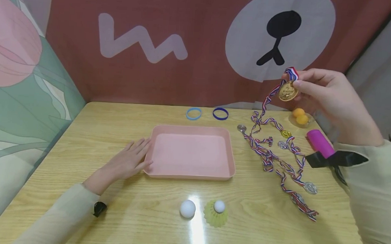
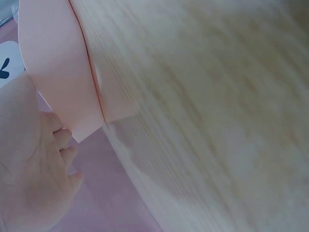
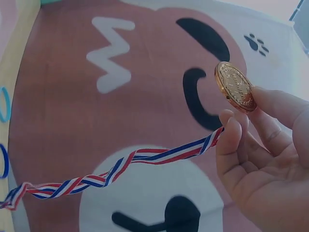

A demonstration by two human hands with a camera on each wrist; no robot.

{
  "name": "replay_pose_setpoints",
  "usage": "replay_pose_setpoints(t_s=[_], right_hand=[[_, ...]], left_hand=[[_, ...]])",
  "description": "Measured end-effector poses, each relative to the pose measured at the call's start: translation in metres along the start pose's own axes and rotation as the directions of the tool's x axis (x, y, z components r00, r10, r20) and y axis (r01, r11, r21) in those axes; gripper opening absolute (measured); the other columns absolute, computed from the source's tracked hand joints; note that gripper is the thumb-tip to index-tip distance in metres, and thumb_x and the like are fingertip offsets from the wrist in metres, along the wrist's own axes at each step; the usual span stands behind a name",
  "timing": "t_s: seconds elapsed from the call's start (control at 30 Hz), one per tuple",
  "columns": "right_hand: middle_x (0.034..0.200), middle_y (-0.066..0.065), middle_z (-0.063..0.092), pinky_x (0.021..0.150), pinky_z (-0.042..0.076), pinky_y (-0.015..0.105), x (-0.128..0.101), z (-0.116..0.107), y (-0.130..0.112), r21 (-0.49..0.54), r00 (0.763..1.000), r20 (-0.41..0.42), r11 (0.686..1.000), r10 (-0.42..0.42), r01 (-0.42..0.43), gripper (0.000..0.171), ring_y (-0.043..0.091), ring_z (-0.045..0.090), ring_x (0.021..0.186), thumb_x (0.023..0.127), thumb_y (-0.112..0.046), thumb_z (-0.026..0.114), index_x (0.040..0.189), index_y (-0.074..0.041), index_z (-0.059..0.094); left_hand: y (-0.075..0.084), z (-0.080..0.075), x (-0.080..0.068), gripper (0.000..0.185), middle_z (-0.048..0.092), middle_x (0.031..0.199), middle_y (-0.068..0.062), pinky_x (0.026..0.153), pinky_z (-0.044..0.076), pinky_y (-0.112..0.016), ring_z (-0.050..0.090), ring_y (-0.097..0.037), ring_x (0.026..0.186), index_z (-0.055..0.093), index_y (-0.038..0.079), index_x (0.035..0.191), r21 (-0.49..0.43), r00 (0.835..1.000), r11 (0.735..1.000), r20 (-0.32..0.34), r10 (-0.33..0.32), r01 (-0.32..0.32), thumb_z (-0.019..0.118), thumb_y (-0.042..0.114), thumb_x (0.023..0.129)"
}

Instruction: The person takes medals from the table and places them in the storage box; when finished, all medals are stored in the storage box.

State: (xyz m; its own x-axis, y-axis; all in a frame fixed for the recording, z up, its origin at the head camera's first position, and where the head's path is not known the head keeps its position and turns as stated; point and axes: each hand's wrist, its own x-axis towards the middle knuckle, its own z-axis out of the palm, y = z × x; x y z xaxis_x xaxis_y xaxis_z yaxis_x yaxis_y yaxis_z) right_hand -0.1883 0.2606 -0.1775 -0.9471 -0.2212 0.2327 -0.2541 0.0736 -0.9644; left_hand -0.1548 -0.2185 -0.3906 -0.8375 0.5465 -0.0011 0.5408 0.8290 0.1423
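Observation:
Raised above the table's back right, my right hand (image 1: 326, 93) pinches a gold medal (image 1: 288, 91) between thumb and fingers. From it a twisted red, white and blue ribbon (image 3: 140, 162) runs down to a tangle of ribbons (image 1: 263, 150) on the table. Silver medals (image 1: 310, 187) and another gold medal (image 1: 285, 134) lie among that tangle. My left hand (image 1: 129, 159) rests with straight fingers against the left side of a pink tray (image 1: 190, 175); the left wrist view shows its palm (image 2: 34, 169) beside the tray wall (image 2: 60, 63). Nothing lies in the tray.
Behind the tray lie a light blue wristband (image 1: 194, 114) and a dark blue wristband (image 1: 220, 114). A white ball (image 1: 187, 209) and a yellow fluted cup-like piece (image 1: 215, 219) bearing a smaller white ball (image 1: 219, 206) stand in front. Orange balls (image 1: 300, 116) and a magenta cylinder (image 1: 320, 142) are at right.

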Motion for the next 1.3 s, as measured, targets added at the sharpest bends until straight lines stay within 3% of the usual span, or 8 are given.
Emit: replay_pose_setpoints(t_s=[0.17, 0.27, 0.47, 0.6, 0.83, 1.0, 1.3], right_hand=[[0.099, 0.010, 0.064, 0.061, 0.052, 0.019, 0.010, 0.022, -0.009, -0.009, 0.998, 0.068, 1.000, -0.012, 0.013, 0.016, 0.018, 0.057, 0.077, 0.086, -0.007, 0.064, 0.096, 0.005, 0.064], [0.110, 0.010, 0.063, 0.066, 0.052, 0.019, 0.013, 0.037, -0.011, 0.034, 0.987, 0.150, 0.998, -0.053, 0.048, 0.014, 0.020, 0.056, 0.091, 0.087, -0.004, 0.061, 0.096, 0.006, 0.065], [0.119, 0.012, 0.060, 0.077, 0.051, 0.023, 0.019, 0.068, -0.010, 0.171, 0.934, 0.339, 0.984, -0.114, 0.058, 0.011, 0.025, 0.050, 0.114, 0.090, 0.002, 0.055, 0.087, 0.006, 0.065], [0.121, 0.010, 0.059, 0.081, 0.049, 0.025, 0.022, 0.089, -0.006, 0.152, 0.900, 0.426, 0.988, -0.096, 0.033, 0.012, 0.025, 0.046, 0.119, 0.091, -0.002, 0.056, 0.084, 0.000, 0.066], [0.126, 0.012, 0.056, 0.074, 0.047, 0.028, 0.030, 0.127, 0.002, 0.048, 0.870, 0.491, 0.999, -0.044, 0.023, 0.012, 0.026, 0.046, 0.120, 0.091, -0.004, 0.055, 0.081, -0.004, 0.063], [0.125, 0.009, 0.056, 0.065, 0.047, 0.029, 0.040, 0.149, 0.006, 0.036, 0.862, 0.506, 0.999, -0.015, -0.004, 0.010, 0.021, 0.047, 0.118, 0.089, -0.005, 0.058, 0.081, -0.002, 0.061], [0.126, 0.003, 0.056, 0.062, 0.050, 0.031, 0.062, 0.184, 0.016, 0.050, 0.841, 0.541, 0.999, -0.017, -0.013, 0.012, 0.012, 0.046, 0.119, 0.089, -0.009, 0.061, 0.083, 0.002, 0.061]], left_hand=[[0.000, 0.000, -0.001, 0.068, 0.016, 0.150, -0.019, 0.108, 0.010, -0.052, 0.014, -0.036, 0.135, 0.020, -0.006, 0.143, 0.004, 1.000, 1.000, -0.010, 0.000, 0.000, 0.037, 0.042, 0.098], [0.000, -0.001, -0.001, 0.068, 0.016, 0.150, -0.019, 0.108, 0.010, -0.052, 0.014, -0.036, 0.136, 0.020, -0.005, 0.143, 0.004, 1.000, 1.000, -0.008, -0.003, 0.003, 0.037, 0.042, 0.098], [0.000, 0.000, -0.001, 0.069, 0.016, 0.150, -0.018, 0.109, 0.010, -0.052, 0.014, -0.035, 0.136, 0.020, -0.005, 0.144, 0.002, 1.000, 1.000, -0.003, -0.012, 0.012, 0.038, 0.043, 0.098], [-0.001, 0.001, 0.000, 0.069, 0.015, 0.150, -0.018, 0.109, 0.009, -0.051, 0.013, -0.035, 0.136, 0.019, -0.005, 0.144, 0.003, 1.000, 1.000, 0.002, -0.019, 0.019, 0.037, 0.044, 0.098], [0.000, 0.001, 0.001, 0.068, 0.015, 0.150, -0.018, 0.109, 0.009, -0.052, 0.013, -0.035, 0.136, 0.020, -0.005, 0.144, 0.002, 1.000, 1.000, -0.002, -0.011, 0.011, 0.038, 0.042, 0.098], [0.002, 0.000, 0.003, 0.067, 0.017, 0.149, -0.020, 0.108, 0.012, -0.054, 0.015, -0.037, 0.135, 0.022, -0.007, 0.142, 0.012, 1.000, 1.000, -0.019, 0.010, -0.010, 0.041, 0.039, 0.097], [0.003, -0.001, 0.004, 0.068, 0.020, 0.148, -0.020, 0.108, 0.014, -0.053, 0.017, -0.037, 0.134, 0.024, -0.006, 0.142, 0.014, 0.999, 1.000, -0.035, 0.011, -0.010, 0.041, 0.041, 0.097]])
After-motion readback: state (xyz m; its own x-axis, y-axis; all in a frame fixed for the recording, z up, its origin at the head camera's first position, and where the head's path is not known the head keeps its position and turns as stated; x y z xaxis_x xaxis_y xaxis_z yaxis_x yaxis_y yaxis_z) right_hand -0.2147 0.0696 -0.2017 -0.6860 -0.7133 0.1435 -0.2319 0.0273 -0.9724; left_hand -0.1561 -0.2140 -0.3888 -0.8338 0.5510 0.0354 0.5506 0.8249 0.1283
